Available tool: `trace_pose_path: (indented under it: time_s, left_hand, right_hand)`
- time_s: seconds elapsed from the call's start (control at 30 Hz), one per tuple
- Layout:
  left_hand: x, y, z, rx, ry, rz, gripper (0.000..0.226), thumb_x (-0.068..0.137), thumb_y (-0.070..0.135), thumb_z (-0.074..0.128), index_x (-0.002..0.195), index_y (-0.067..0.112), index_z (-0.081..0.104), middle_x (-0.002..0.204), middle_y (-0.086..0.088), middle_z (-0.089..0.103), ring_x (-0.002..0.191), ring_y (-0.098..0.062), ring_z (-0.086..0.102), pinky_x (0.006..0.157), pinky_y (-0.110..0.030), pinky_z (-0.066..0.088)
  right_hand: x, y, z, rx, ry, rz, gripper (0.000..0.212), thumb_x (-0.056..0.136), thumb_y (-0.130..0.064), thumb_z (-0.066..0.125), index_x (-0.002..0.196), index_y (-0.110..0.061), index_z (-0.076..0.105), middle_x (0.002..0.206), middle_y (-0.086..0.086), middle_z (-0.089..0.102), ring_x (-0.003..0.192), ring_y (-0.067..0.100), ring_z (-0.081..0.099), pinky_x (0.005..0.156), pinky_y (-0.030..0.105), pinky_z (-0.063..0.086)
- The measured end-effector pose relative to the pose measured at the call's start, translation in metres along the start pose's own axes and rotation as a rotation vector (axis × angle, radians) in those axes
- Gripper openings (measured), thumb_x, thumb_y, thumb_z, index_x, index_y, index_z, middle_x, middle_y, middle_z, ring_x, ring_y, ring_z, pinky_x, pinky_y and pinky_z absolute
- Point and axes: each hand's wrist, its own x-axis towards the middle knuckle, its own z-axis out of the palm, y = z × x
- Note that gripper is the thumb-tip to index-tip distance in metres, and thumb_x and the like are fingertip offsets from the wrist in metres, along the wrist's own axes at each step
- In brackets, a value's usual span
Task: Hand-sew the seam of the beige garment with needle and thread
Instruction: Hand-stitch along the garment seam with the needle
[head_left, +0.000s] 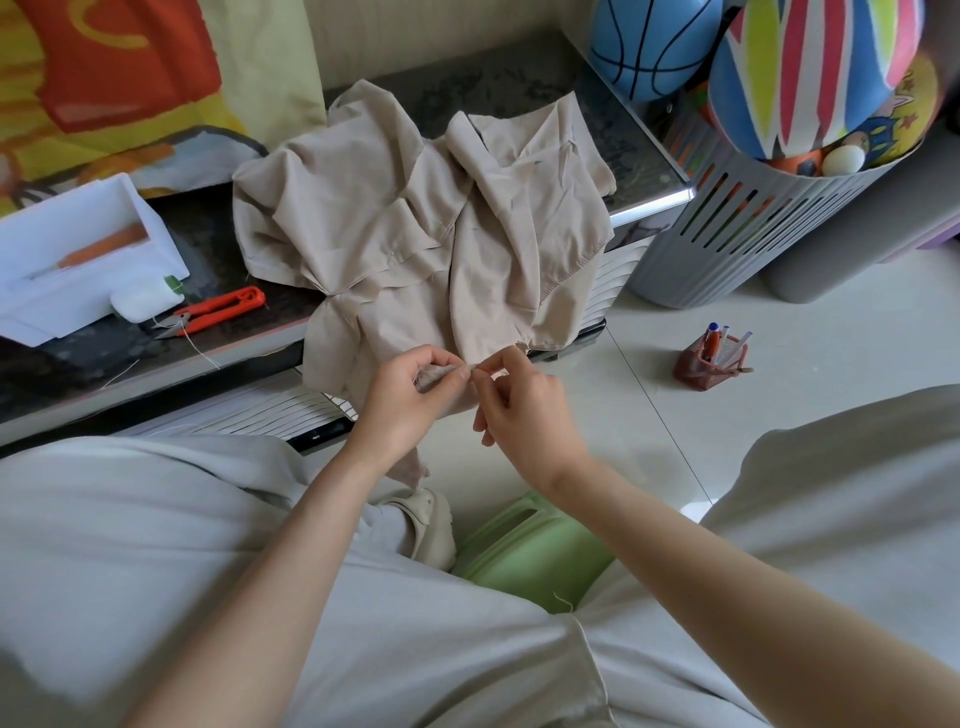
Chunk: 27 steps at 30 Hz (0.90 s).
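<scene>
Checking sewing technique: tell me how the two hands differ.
The left hand grips a bunched fold of the beige garment; the right hand pinches its edge with thumb and forefinger. The left's fingers curl in; the right's other fingers hang loose. Both meet at the hanging edge.

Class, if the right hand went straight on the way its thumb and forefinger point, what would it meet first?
Most likely the fold of the beige garment held by the left hand, though depth is unclear.

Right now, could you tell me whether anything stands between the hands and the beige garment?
Nothing visible does: the left hand grips the hanging edge of the beige garment, and the right hand pinches it.
</scene>
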Motion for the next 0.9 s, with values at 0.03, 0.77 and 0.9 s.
trace_pose_path:
  time_s: [0.03,0.77,0.9]
  left_hand:
    - [0.0,0.001,0.0,-0.004,-0.001,0.001,0.016,0.089,0.011,0.063,0.077,0.02,0.063,0.072,0.007,0.064,0.071,-0.002,0.055,0.066,-0.013,0.042]
    - [0.0,0.0,0.003,0.054,0.168,0.044,0.002,0.085,0.013,0.07,0.084,0.015,0.07,0.075,-0.002,0.07,0.068,-0.007,0.061,0.059,-0.018,0.047]
    - [-0.002,0.005,0.006,0.006,0.152,0.031,0.003,0.084,0.004,0.068,0.084,0.007,0.069,0.075,0.002,0.069,0.065,0.006,0.061,0.062,-0.008,0.045]
  right_hand:
    - [0.001,-0.001,0.001,0.032,0.004,0.017,0.017,0.098,-0.024,0.046,0.081,-0.022,0.043,0.056,-0.004,0.062,0.042,0.008,0.056,0.052,0.021,0.045]
    - [0.006,-0.003,0.002,0.428,-0.03,0.159,0.018,0.094,-0.001,0.048,0.083,-0.015,0.045,0.073,0.001,0.067,0.054,0.011,0.061,0.055,0.019,0.05]
    - [0.008,-0.004,0.003,0.491,-0.061,0.184,0.018,0.094,0.001,0.047,0.082,-0.012,0.048,0.072,0.003,0.065,0.056,0.014,0.062,0.058,0.025,0.055]
